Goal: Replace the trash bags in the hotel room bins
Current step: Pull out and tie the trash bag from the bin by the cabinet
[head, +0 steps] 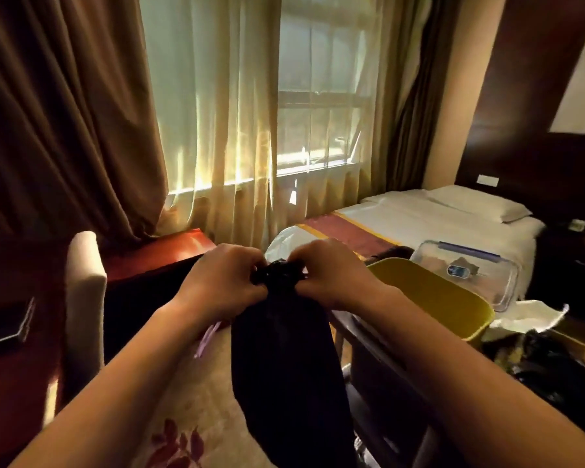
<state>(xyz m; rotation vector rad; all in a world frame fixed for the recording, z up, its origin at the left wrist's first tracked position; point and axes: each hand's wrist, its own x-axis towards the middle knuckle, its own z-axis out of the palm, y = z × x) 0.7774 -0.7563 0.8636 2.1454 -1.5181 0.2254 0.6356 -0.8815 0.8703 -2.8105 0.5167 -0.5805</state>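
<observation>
A black trash bag (pixel 287 359) hangs in front of me at the centre of the head view, its top bunched together. My left hand (pixel 222 282) grips the bunched top from the left, and my right hand (pixel 328 271) pinches it from the right. The two hands nearly touch. The bag's body drops straight down between my forearms. A yellow bin (pixel 453 309) stands just right of my right wrist, and its inside is not visible.
A clear plastic box (pixel 466 268) lies on the white bed (pixel 419 217) at the right. A white chair back (pixel 83 292) and a red-brown table (pixel 169 251) stand at the left. White cloth (pixel 534 315) and dark clutter lie at the far right. Curtains cover the window ahead.
</observation>
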